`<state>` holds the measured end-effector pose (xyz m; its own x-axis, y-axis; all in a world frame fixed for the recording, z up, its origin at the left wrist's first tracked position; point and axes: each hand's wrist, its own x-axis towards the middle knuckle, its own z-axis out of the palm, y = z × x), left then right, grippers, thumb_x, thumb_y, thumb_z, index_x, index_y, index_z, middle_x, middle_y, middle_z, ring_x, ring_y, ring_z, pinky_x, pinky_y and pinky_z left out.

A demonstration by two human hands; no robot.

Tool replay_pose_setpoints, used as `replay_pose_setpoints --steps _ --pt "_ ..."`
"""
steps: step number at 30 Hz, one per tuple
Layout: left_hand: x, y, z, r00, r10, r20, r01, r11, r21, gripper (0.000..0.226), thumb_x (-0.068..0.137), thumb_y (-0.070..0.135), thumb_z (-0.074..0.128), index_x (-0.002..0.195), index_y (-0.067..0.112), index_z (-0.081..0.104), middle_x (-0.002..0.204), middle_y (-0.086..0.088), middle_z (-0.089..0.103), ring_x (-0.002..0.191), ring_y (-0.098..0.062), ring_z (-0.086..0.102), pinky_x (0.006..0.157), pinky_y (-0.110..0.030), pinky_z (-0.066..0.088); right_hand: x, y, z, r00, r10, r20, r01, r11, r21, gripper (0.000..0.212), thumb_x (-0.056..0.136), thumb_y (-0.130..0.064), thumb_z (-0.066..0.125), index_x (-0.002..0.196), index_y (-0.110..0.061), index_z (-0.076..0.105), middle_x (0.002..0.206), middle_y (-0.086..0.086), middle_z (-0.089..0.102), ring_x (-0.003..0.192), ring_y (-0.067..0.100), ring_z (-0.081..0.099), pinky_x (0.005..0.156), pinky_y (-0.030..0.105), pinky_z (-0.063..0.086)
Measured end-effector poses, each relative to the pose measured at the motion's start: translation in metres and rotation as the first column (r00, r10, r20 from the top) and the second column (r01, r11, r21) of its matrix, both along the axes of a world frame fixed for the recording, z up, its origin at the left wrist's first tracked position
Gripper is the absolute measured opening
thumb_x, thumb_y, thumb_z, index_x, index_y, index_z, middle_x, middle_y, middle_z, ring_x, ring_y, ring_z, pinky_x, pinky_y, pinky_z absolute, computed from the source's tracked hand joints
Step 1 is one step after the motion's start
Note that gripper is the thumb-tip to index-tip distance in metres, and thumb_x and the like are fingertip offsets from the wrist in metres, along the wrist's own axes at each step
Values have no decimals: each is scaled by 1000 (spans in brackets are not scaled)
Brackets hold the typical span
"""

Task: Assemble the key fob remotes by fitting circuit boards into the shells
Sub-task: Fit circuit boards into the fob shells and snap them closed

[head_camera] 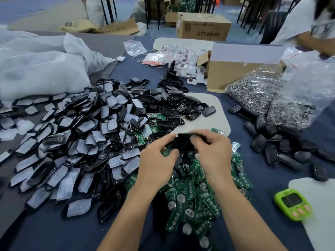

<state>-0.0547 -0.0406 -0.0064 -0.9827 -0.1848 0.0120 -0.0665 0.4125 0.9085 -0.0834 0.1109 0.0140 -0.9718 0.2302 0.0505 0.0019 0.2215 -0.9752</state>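
With left hand [159,157] and right hand [214,153] both pinching the black key fob shell [187,141] at frame centre, above the green circuit board pile [197,194], hold the shell level and seat the board squarely, pressing evenly.

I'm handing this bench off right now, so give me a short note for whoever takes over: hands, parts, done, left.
Hands: left hand and right hand both pinch one black shell above the circuit boards heap. Whether a board is seated inside is hidden.
Parts: padded shells heaped at left, empty shells ahead, closed fobs at right.
Done: probably the closed fobs, though I cannot confirm it.
Left: large heaps of boards and shells remain.
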Motion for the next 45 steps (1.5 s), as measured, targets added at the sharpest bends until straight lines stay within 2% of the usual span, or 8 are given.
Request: replay_pose_setpoints --steps 3,7,11,13,18,29,34,45 --pt "-2 3 11 994 -110 -24 108 863 494 45 100 4 64 132 37 70 128 13 73 106 3 70 87 -11 52 7 -12 11 950 200 241 -38 837 -546 31 93 2 65 81 -19 84 73 11 75 52 15 60 46 22 46" --pt "-1 0 19 981 -183 -65 166 613 773 18 97 21 66 111 22 78 124 -4 73 97 -17 70 81 -28 59 17 -18 6 839 447 310 -118 706 -698 32 102 -15 59 82 -16 84 76 15 74 54 17 61 45 23 46" --pt "-4 -12 12 990 -92 110 -40 556 830 23 106 23 52 111 20 74 112 -8 76 104 -22 72 90 -38 60 21 11 -7 946 195 260 -237 961 144 20 98 -39 64 90 -30 80 80 -6 78 60 5 65 59 19 47" --pt "-4 -19 9 982 -78 173 -99 568 817 29 113 20 41 128 17 66 114 -12 78 103 -24 75 88 -40 62 22 26 -8 957 107 270 -251 770 587 13 93 -39 70 103 -36 78 91 -15 77 68 0 63 72 20 50" --pt "-1 -20 7 973 -74 220 -136 584 800 37 116 25 33 132 14 65 103 -14 78 83 -21 73 74 -32 63 29 27 -12 906 175 384 -413 551 725 39 90 -40 76 127 -34 66 107 -13 55 106 18 58 95 39 50" --pt "8 -5 5 968 -51 246 -171 582 795 43 114 31 41 109 16 82 109 -20 78 69 -17 65 70 -26 60 28 39 -11 964 183 195 -213 966 148 20 97 -16 68 92 -30 81 68 -5 74 50 3 54 53 21 45" --pt "11 7 8 972 8 234 -194 588 785 41 111 35 46 110 10 79 90 -15 76 58 -18 58 54 -23 53 30 30 10 924 336 185 -248 891 -379 29 101 -3 59 86 -18 78 66 14 69 43 19 51 42 24 39" --pt "13 11 13 970 140 197 -238 698 675 53 108 48 43 93 16 82 74 -13 72 41 -15 40 36 -19 29 36 8 16 921 336 197 -239 887 -394 26 93 -3 70 76 -20 81 69 2 66 58 8 54 64 22 48"
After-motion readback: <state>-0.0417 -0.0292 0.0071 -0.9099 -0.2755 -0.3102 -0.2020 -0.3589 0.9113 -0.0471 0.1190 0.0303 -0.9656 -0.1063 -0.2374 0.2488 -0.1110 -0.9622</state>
